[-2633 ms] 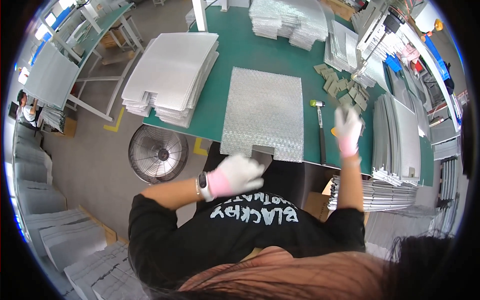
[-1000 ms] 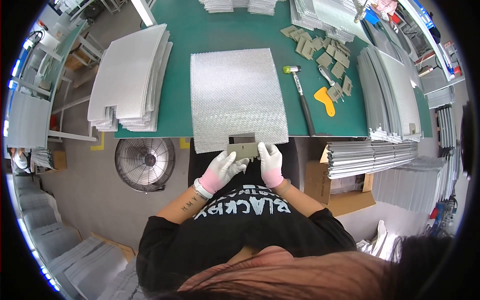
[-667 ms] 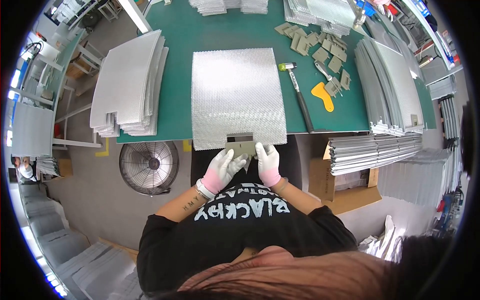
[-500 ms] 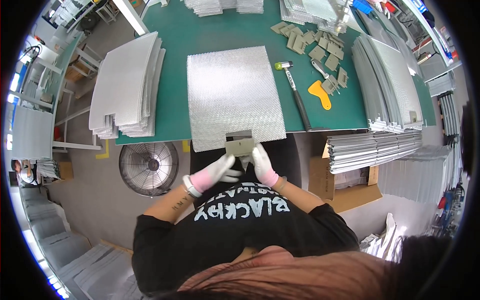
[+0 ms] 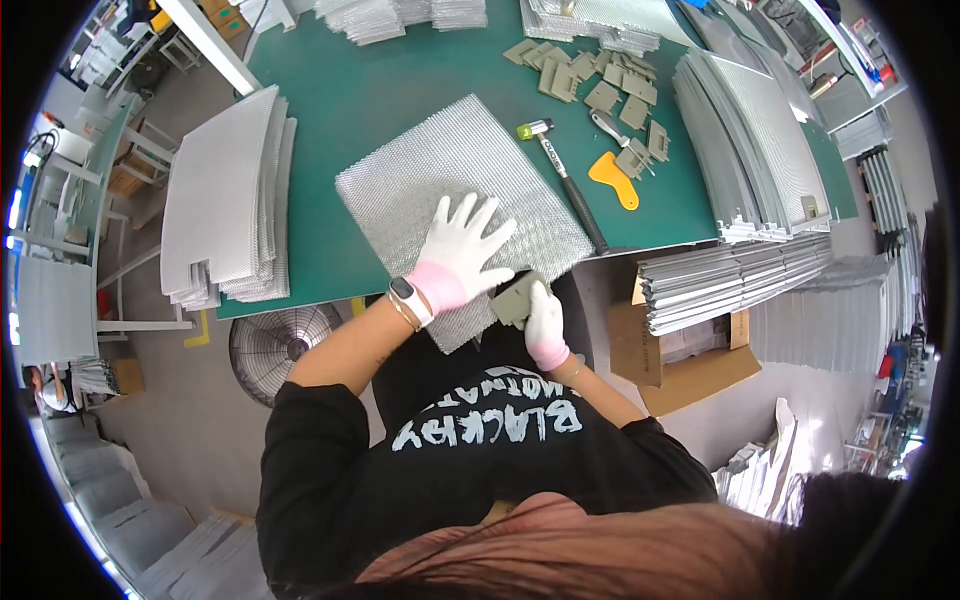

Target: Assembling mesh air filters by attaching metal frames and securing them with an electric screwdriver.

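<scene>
A silvery mesh sheet (image 5: 400,165) lies turned at an angle on the green table, its notched near end jutting past the front edge. Gloved in white with a pink cuff, my left hand (image 5: 460,250) rests flat on the sheet with fingers spread. My right hand (image 5: 545,325), in a matching glove, grips a small grey-green plate (image 5: 515,300) at the notch. Whether the plate is joined to the sheet I cannot tell. Right of the sheet lie a hammer (image 5: 565,185) with a black handle, a yellow scraper (image 5: 614,180) and a putty knife (image 5: 608,128).
Several grey-green plates (image 5: 600,95) are scattered at the back right of the table (image 5: 310,170). Stacks of mesh sheets stand at the left (image 5: 220,190) and right (image 5: 750,150). Below the edge are a floor fan (image 5: 280,350) and an open cardboard box (image 5: 690,385).
The mesh sheet has turned, its far end swinging left. My left hand has moved from beside the plate up onto the sheet and spread out. My right hand and the plate have shifted slightly right.
</scene>
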`<state>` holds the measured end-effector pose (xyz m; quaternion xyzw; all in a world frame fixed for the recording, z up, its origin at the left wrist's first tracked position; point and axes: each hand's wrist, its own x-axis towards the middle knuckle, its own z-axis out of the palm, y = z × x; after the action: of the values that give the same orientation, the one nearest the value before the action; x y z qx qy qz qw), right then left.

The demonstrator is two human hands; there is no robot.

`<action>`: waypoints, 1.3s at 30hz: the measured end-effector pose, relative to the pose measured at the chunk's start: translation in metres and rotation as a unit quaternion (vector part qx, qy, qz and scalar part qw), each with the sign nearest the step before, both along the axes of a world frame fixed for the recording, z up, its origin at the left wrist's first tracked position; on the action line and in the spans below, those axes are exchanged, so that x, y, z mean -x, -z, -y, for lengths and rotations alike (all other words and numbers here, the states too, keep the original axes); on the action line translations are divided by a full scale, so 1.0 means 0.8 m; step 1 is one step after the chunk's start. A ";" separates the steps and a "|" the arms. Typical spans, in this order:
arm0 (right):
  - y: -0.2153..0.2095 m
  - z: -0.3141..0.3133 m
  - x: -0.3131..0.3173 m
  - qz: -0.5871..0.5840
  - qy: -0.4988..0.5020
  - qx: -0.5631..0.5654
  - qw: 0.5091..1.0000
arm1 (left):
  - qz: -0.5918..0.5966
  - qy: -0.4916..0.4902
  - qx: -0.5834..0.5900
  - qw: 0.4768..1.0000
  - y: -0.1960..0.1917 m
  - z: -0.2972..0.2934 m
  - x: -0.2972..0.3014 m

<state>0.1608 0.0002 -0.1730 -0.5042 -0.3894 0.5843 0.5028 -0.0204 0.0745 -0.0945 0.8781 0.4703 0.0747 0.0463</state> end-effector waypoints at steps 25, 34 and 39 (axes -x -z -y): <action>0.022 -0.006 0.002 -0.110 0.055 0.040 0.992 | 0.047 -0.087 0.018 0.995 -0.003 0.052 -0.028; 0.008 -0.009 0.014 -0.155 0.095 0.039 0.983 | 0.061 -0.083 -0.008 0.995 0.008 0.044 -0.028; -0.004 -0.010 0.012 -0.134 0.078 0.066 0.986 | 0.109 -0.088 -0.036 0.989 0.005 0.035 -0.028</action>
<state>0.1511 0.0079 -0.1696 -0.4821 -0.2387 0.6301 0.5600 0.0018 0.0465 -0.0987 0.8208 0.5351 0.1911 0.0592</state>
